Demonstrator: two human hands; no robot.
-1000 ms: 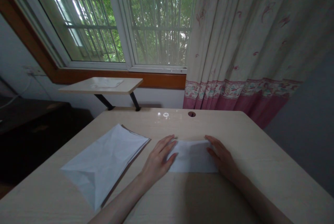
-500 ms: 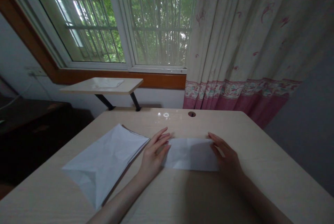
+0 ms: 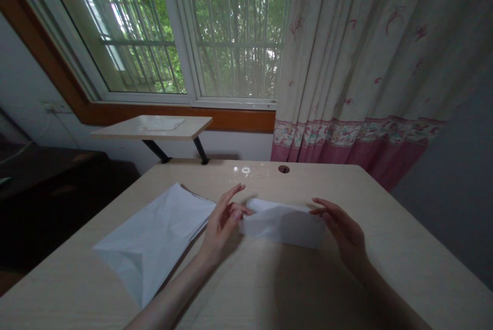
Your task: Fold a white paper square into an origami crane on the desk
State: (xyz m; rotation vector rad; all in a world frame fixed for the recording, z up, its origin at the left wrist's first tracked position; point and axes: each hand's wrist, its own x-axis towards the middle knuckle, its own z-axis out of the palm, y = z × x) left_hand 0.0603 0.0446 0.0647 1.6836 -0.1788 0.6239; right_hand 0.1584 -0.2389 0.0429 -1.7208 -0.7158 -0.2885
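Observation:
A folded sheet of white paper [image 3: 283, 225] is between my two hands, over the desk in front of me. Its near layer is raised from the far layer, and a gap shows along the upper left. At its left end, my left hand [image 3: 223, 222] pinches the edge between thumb and a finger, with the forefinger stretched out above. The upper right corner is gripped by the fingertips of my right hand [image 3: 344, 227]. Left of my left forearm lies a stack of larger white paper sheets [image 3: 154, 232], creased on top.
The pale wooden desk [image 3: 396, 248] carries a raised shelf [image 3: 115, 132] at its back left, with a white sheet [image 3: 162, 123] on it. A round cable hole [image 3: 284, 169] is near the back edge. Behind are a barred window [image 3: 234, 32] and a flowered curtain [image 3: 358, 63].
The folded paper lay flatter before; now its near layer is lifted and its layers show apart. My left hand has shifted slightly left, and my right hand slightly right.

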